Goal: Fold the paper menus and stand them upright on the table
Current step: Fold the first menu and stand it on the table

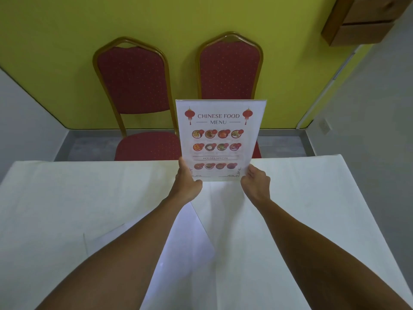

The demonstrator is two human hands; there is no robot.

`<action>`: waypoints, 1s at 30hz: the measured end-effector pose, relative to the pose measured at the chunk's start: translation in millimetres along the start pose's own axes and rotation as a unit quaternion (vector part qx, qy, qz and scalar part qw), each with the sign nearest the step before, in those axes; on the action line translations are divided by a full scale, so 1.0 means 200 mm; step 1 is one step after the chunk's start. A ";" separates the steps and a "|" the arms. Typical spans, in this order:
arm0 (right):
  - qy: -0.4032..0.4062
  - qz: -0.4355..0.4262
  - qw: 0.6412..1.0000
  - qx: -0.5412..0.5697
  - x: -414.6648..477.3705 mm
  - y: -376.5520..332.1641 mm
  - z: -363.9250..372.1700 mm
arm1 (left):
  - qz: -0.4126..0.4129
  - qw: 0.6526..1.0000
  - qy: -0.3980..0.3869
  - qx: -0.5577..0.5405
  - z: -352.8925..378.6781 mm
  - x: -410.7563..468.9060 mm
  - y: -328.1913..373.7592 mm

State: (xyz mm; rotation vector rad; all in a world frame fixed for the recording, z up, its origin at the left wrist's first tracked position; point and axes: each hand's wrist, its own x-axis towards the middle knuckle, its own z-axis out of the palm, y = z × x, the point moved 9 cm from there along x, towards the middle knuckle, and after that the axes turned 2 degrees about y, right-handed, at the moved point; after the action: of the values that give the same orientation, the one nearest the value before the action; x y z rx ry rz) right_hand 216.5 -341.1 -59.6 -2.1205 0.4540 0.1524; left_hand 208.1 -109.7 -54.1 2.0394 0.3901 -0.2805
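A white paper menu (220, 139) headed "Chinese Food Menu", with red lanterns and rows of dish photos, stands upright near the far edge of the table (67, 198), its printed side facing me. My left hand (187, 182) grips its lower left corner and my right hand (256, 183) grips its lower right corner. A white sheet (192, 253) lies flat on the tablecloth between my forearms, running from the menu's base towards me; I cannot tell whether it is joined to the menu.
Two red padded chairs with gold frames, one (136, 97) on the left and the other (230, 68) behind the menu, stand at the table's far side against a yellow wall. A wooden cabinet (366, 19) hangs at the upper right.
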 end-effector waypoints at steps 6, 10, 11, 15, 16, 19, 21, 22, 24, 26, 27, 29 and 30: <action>-0.006 -0.015 0.999 -0.034 0.00 0.00 -0.03 | 0.001 1.000 -0.010 0.016 0.02 -0.01 0.00; -0.024 -0.021 0.999 -0.035 0.00 0.00 -0.02 | 0.011 1.000 -0.012 0.016 0.02 -0.02 0.00; -0.027 -0.019 0.999 -0.026 0.00 -0.01 -0.02 | 0.012 1.000 -0.011 0.015 0.02 -0.02 0.00; 0.038 0.017 0.998 0.039 -0.03 -0.02 -0.06 | 0.023 0.999 0.007 0.021 -0.01 -0.02 0.03; 0.059 0.014 0.997 0.049 -0.04 -0.03 -0.07 | 0.024 0.999 0.011 0.022 -0.02 -0.03 0.03; 0.068 -0.048 0.993 0.085 -0.06 -0.11 -0.08 | 0.032 0.999 0.020 0.018 -0.02 -0.04 0.05; 0.055 -0.072 0.991 0.097 -0.08 -0.16 -0.08 | 0.031 0.999 0.023 0.021 -0.02 -0.04 0.06; 0.052 -0.075 0.991 0.099 -0.08 -0.16 -0.08 | 0.023 0.999 0.020 0.027 -0.02 -0.04 0.05; 0.046 -0.076 0.992 0.093 -0.07 -0.16 -0.08 | 0.013 0.999 0.015 0.036 -0.02 -0.04 0.05; 0.041 -0.080 0.993 0.083 -0.07 -0.16 -0.09 | 0.008 0.999 0.009 0.051 -0.03 -0.05 0.05; 0.038 -0.082 0.993 0.075 -0.08 -0.16 -0.10 | 0.010 0.998 0.005 0.060 -0.03 -0.05 0.06; 0.045 -0.084 0.993 0.069 -0.09 -0.15 -0.11 | 0.001 0.996 -0.002 0.088 -0.03 -0.06 0.06; 0.054 -0.081 0.993 0.069 -0.10 -0.14 -0.11 | -0.004 0.994 -0.007 0.107 -0.03 -0.08 0.05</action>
State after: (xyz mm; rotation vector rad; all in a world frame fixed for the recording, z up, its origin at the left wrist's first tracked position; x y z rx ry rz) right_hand 206.3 -340.7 -19.8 -2.0260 0.3429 -0.0853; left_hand 198.1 -112.2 -37.7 2.2445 0.3737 -0.3543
